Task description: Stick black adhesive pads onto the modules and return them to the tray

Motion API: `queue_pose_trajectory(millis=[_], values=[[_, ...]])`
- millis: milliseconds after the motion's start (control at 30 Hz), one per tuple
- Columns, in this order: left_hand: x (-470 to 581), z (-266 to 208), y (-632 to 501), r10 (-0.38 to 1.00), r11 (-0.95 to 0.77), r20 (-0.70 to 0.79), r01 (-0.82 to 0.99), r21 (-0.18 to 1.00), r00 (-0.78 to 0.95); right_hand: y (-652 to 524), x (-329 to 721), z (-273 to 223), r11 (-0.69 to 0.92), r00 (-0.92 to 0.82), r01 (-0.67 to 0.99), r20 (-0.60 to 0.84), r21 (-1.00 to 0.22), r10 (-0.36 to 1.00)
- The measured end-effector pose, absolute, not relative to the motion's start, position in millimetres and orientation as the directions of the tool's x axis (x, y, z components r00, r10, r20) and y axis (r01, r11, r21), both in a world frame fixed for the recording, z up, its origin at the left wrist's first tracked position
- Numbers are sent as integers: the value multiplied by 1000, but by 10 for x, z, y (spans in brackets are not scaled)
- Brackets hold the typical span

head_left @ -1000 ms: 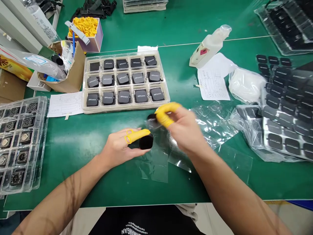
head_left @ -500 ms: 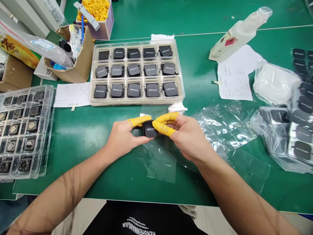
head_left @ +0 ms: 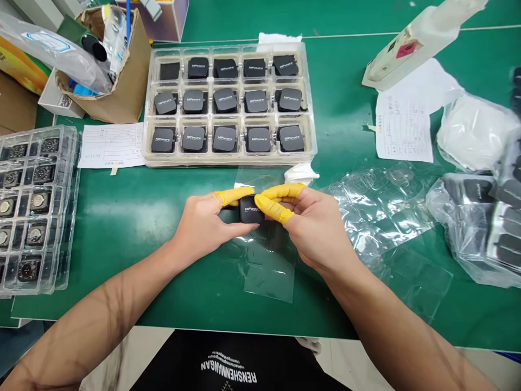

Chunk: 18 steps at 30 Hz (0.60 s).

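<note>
Between my hands, above the middle of the green table, is a black square smartwatch case (head_left: 249, 210) with pale HiFuture lettering on its face. My left hand (head_left: 207, 222) grips its left side, the yellow-covered index finger along the top edge and the bare thumb along the bottom. Yellow finger cots also cover fingers of my right hand (head_left: 311, 220), which pinches the case at its right edge and partly hides the lettering. Just beyond stands a plastic tray (head_left: 228, 162) with rows of similar black HiFuture squares in its compartments.
At left, a clear tray (head_left: 61, 217) holds watch parts, near a cardboard box (head_left: 122, 92). Crumpled clear plastic film (head_left: 370, 217) lies right of my hands. A white bottle (head_left: 407, 54), paper sheets (head_left: 402, 130) and bagged black pieces (head_left: 476, 228) are farther right.
The camera view has shifted slightly, so the tray and boxes appear higher. The smartwatch case's face looks more level and my fingers on it have hardly moved.
</note>
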<state>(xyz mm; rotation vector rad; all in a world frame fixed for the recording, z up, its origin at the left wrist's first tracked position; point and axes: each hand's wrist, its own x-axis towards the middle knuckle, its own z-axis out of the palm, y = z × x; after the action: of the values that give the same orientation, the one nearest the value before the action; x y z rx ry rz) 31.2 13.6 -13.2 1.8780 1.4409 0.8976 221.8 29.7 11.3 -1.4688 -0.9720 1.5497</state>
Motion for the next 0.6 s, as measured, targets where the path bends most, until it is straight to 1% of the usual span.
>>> queue_pose_trajectory(millis=[133, 200, 333, 367, 400, 500, 600], values=[[319, -162, 130, 968, -250, 187, 547, 799, 169, 286, 2208, 107, -406, -29, -36, -405, -913, 914], [322, -172, 128, 968, -252, 192, 549, 797, 164, 268, 2213, 102, -387, -36, -10, -387, -922, 921], [321, -169, 136, 966, -257, 200, 535, 805, 164, 238, 2252, 98, -292, -16, 188, -300, -938, 954], [320, -162, 140, 967, -255, 198, 529, 809, 162, 241, 2261, 94, -285, -26, 221, -298, -933, 954], [319, -153, 144, 967, -254, 196, 520, 815, 166, 249, 2266, 88, -291, -62, 231, -313, -928, 948], [314, -124, 157, 962, -258, 179, 474, 842, 205, 297, 2247, 49, -329, -194, 190, -364, -925, 911], [306, -115, 168, 972, -198, 123, 417, 887, 199, 336, 2195, -4, -291, -141, 188, -319, -938, 937]])
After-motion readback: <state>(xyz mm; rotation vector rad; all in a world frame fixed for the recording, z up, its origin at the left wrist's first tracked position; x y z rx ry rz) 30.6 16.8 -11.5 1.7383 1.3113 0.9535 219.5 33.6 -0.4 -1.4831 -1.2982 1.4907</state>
